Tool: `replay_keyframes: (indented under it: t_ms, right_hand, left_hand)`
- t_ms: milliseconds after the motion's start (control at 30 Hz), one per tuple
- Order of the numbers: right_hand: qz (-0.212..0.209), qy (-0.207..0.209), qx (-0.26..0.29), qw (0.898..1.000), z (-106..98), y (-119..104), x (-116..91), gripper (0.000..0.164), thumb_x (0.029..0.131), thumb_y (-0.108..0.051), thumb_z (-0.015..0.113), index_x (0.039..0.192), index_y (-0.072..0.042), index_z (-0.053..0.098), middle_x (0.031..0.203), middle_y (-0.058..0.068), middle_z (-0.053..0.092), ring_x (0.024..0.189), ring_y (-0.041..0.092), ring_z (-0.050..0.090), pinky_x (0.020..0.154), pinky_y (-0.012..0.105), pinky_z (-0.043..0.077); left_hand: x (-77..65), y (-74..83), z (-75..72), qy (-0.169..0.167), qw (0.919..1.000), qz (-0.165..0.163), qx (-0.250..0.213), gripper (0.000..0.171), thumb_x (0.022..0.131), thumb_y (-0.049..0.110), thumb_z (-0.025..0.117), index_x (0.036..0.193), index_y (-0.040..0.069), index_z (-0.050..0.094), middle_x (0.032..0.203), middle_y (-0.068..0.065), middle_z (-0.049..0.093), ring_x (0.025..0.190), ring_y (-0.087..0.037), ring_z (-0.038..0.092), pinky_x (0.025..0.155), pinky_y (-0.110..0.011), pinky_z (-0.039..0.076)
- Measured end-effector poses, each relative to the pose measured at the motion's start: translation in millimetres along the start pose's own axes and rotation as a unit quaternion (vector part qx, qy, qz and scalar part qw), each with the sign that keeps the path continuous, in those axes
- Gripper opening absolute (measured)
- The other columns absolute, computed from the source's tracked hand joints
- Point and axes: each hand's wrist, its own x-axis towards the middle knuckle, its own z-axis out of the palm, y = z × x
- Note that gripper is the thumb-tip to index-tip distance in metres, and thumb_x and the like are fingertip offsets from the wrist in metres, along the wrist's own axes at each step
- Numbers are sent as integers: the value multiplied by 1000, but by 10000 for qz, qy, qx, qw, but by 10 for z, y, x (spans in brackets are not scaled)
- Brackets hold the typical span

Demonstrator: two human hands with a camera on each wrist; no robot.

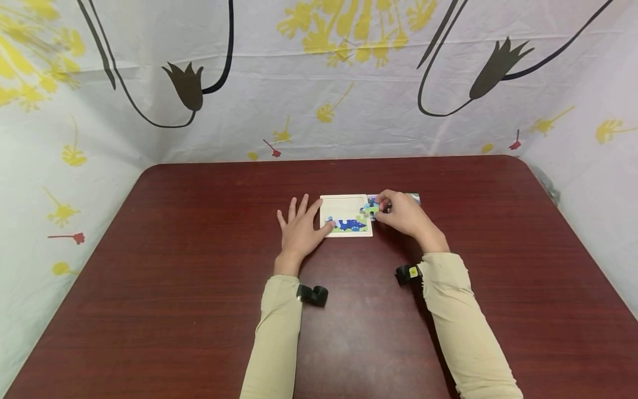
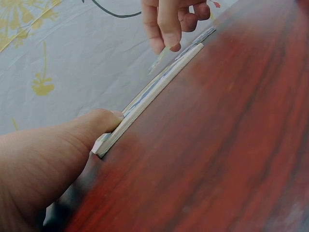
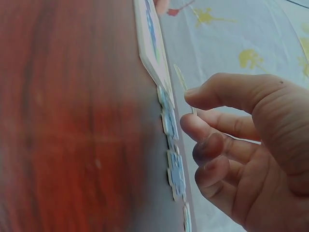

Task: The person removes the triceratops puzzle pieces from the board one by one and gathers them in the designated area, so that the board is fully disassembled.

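A pale wooden puzzle tray (image 1: pixel 344 206) lies flat toward the back of the table, with blue and green pieces (image 1: pixel 351 225) laid along its near side. At its left edge is my left hand (image 1: pixel 299 233), fingers spread on the tabletop. Its thumb presses on the tray's near left corner, as the left wrist view also shows. Thumb and index finger of my right hand (image 1: pixel 406 213) pinch a thin jigsaw piece (image 3: pixel 180 76), held tilted over the tray's right edge. Its other fingers curl loosely under, and the hand partly hides loose pieces beyond.
Several loose jigsaw pieces (image 3: pixel 176 174) lie in a row off the tray's right side. The dark red wooden table (image 1: pixel 199 310) ends at the back against a white patterned cloth (image 1: pixel 319 127). Black wrist cameras (image 1: pixel 313 295) sit on both sleeves.
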Motion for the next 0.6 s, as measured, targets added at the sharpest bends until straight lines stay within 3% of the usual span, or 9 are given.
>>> replay_keyframes:
  t_ms: [600]
  right_hand:
    - [342,252,132,9990,-199,224,-80,28,83,-9,62,108,2,57,88,11,57,72,23,50,67,36,40]
  left_hand:
    - [4,7,-2,-76,9999,-78,91,69,86,56,55,145,27,35,154,-3,17,141,-25,1,105,-58,-7]
